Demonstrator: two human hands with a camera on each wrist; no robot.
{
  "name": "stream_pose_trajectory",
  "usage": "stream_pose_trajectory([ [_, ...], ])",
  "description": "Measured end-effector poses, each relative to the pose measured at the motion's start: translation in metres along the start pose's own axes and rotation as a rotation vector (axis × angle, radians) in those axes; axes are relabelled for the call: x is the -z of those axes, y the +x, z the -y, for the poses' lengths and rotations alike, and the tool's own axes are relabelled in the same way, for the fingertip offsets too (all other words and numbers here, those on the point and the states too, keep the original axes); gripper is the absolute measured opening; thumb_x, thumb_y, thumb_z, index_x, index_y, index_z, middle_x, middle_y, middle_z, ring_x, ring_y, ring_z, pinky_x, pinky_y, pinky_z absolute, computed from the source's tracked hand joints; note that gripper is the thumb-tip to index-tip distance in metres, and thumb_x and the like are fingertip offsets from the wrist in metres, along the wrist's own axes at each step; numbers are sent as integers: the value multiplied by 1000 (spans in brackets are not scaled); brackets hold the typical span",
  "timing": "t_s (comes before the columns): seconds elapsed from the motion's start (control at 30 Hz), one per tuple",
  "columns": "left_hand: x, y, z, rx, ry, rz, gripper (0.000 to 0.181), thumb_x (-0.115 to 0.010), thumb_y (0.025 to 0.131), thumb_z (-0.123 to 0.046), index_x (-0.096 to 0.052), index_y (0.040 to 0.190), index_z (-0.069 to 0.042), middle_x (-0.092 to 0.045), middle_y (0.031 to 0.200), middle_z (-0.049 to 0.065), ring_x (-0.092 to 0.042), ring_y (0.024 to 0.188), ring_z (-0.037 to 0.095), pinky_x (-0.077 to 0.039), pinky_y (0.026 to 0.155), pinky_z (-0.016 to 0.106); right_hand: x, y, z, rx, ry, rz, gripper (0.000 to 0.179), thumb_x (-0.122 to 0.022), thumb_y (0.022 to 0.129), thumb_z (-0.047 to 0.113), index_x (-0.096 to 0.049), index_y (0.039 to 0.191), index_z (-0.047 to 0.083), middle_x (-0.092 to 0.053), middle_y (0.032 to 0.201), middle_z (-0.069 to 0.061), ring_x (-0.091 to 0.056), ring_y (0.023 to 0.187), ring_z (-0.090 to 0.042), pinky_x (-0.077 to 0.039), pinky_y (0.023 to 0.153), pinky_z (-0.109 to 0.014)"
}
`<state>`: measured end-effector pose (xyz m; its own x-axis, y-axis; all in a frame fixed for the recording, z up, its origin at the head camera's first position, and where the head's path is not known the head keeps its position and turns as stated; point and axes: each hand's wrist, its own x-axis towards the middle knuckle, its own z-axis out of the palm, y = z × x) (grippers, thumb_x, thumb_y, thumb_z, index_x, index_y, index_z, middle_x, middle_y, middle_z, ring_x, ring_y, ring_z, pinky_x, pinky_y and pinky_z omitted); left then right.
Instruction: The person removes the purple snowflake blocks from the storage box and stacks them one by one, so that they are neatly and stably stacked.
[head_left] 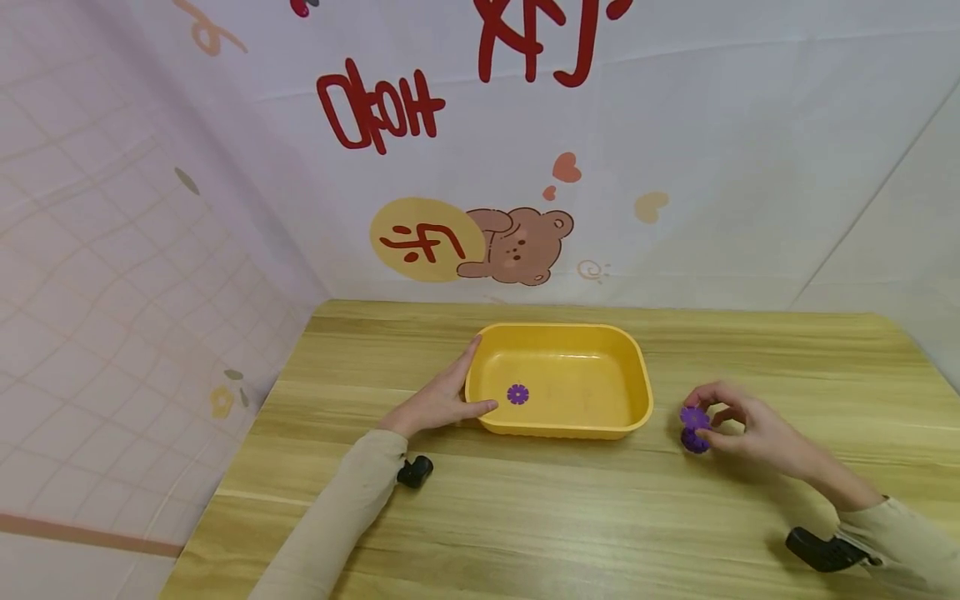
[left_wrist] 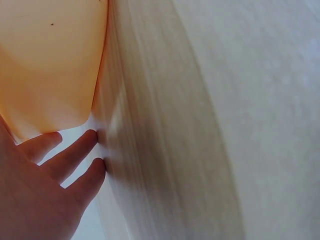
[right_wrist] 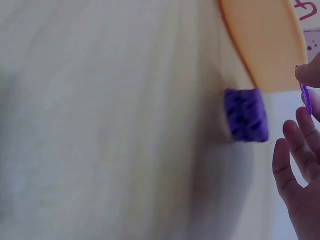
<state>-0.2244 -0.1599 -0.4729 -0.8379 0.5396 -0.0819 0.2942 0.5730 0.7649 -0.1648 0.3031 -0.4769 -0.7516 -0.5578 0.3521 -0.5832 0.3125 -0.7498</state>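
A shallow yellow plastic basin (head_left: 558,432) stands on the table, with one purple notched, flower-shaped disc (head_left: 517,394) lying inside at its left. My left hand (head_left: 438,400) holds the basin's left end, thumb over the near rim and index finger along the outer wall. Its other fingers (left_wrist: 75,150) show spread beside the wall in the left wrist view. Right of the basin, my right hand (head_left: 757,429) pinches a purple disc (head_left: 694,417) between thumb and finger. Close below it, a short stack of purple discs (right_wrist: 246,115) stands on the table.
The wood-grain table (head_left: 570,517) reaches back to a white cloth wall (head_left: 712,125) printed with a bear and red characters. A pale gridded cloth (head_left: 112,250) hangs along the left. Black wrist devices (head_left: 823,550) sit at both sleeves.
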Motion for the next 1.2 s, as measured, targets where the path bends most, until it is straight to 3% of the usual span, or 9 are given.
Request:
stream_pose_trajectory([
  [0.5, 0, 0, -1, 18, -6, 5, 109, -71, 85, -46, 10, 155, -28, -2, 161, -3, -13, 143, 14, -17, 114, 33, -6, -20, -12, -36, 120, 16, 43, -65, 77, -24, -55, 116, -9, -58, 110, -18, -59, 99, -13, -49, 85, -17],
  [1.2, -1, 0, -1, 30, -14, 4, 109, -73, 84, -45, 10, 154, -31, -1, 160, -4, -13, 143, 13, -17, 114, 33, -9, -26, -19, -72, 64, -5, 44, -66, 78, -21, -56, 118, -5, -58, 112, -15, -60, 96, -13, -49, 81, -16],
])
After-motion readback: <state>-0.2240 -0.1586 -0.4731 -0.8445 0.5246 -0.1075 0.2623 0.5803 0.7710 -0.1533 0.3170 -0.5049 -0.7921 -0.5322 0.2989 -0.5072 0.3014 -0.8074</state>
